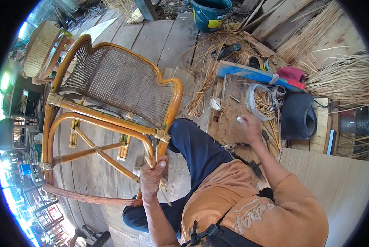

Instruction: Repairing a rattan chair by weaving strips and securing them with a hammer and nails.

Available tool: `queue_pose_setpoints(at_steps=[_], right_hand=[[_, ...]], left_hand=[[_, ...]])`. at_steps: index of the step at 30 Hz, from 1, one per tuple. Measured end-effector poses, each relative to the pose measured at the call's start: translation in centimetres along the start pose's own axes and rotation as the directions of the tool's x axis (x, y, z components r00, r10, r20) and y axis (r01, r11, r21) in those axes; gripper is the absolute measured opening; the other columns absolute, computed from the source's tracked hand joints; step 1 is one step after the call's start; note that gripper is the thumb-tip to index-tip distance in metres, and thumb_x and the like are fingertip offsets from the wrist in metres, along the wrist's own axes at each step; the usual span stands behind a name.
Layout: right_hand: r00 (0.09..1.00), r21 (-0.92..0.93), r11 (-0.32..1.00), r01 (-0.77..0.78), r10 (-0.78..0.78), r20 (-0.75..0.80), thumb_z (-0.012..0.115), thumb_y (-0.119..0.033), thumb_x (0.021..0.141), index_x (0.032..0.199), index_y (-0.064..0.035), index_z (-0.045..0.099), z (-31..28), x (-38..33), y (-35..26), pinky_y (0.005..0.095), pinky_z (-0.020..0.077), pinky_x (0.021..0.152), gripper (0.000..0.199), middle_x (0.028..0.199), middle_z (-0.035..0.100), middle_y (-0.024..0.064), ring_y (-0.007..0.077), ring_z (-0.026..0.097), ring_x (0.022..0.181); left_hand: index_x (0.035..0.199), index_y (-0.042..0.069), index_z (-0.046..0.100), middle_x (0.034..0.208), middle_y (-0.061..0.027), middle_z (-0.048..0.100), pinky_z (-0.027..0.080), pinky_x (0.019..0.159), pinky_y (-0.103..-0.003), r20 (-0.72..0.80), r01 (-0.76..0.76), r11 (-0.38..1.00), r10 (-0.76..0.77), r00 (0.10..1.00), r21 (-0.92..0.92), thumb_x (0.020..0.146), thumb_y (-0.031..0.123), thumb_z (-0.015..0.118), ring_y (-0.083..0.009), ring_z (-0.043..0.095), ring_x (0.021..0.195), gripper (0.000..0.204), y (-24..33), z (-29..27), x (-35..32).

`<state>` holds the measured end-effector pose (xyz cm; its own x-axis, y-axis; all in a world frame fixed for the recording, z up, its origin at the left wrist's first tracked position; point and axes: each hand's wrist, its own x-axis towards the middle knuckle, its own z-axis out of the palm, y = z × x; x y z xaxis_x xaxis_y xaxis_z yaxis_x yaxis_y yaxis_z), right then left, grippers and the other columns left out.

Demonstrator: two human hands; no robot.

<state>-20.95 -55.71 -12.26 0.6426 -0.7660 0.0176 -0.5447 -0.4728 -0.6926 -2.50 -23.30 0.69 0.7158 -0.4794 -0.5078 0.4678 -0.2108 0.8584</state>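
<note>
The chair on the left is glossy rattan cane with a woven mesh back. Rough, matt wooden planks form the floor; far off stands a smooth plastic bucket.

A: Which packages are present?

B: One clear plastic bag of short pale wooden pegs, lying open on the low wooden desk, just beyond the right hand.

A: Any labels?

B: One yellow rectangular label on the wall of the teal plastic bucket, top centre. No screens or signs visible.
</note>
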Motion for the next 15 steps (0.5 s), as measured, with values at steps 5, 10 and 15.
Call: queue_pose_setpoints(at_steps=[5, 10, 15], right_hand=[[0.994, -0.241, 0.964, 0.110, -0.112, 0.005, 0.062, -0.016, 0.078, 0.093, -0.0063, 0.061, -0.5, -0.3, 5.2, 0.0414, 0.0449, 0.076, 0.018, 0.088, 0.059, 0.0117, 0.0314, 0.056, 0.086], [0.996, -0.521, 0.849, 0.085, -0.090, 0.017, 0.063, -0.018, 0.078, 0.098, -0.0102, 0.059, 2.2, 0.2, 3.0, 0.0418, 0.0436, 0.077, 0.022, 0.092, 0.054, 0.0102, 0.0291, 0.051, 0.094], [0.997, -0.471, 0.879, 0.068, -0.044, 0.063, 0.063, -0.013, 0.077, 0.093, -0.0077, 0.058, 2.5, -0.5, 3.2, 0.0419, 0.0431, 0.077, 0.018, 0.089, 0.057, 0.0108, 0.0301, 0.053, 0.092]], left_hand=[[0.095, 0.001, 0.066, 0.068, 0.0047, 0.053, 0.035, 0.054, -0.020, 0.017, -0.053, 0.953, 0.050, 0.999, 0.299, 0.084, 0.017, 0.065, -0.0036, 0.044, 0.061, 0.019, 0.2, 5.4, 2.5], [0.096, 0.002, 0.065, 0.065, 0.0015, 0.052, 0.039, 0.056, -0.025, 0.144, -0.079, 0.863, 0.007, 0.990, 0.498, 0.087, 0.027, 0.061, -0.0065, 0.046, 0.062, 0.027, -1.5, 10.0, 3.7], [0.098, 0.003, 0.063, 0.064, -0.0073, 0.054, 0.043, 0.060, -0.031, 0.214, -0.109, 0.828, -0.013, 0.977, 0.550, 0.089, 0.031, 0.057, -0.0125, 0.049, 0.062, 0.030, -3.4, 12.2, 3.4]])
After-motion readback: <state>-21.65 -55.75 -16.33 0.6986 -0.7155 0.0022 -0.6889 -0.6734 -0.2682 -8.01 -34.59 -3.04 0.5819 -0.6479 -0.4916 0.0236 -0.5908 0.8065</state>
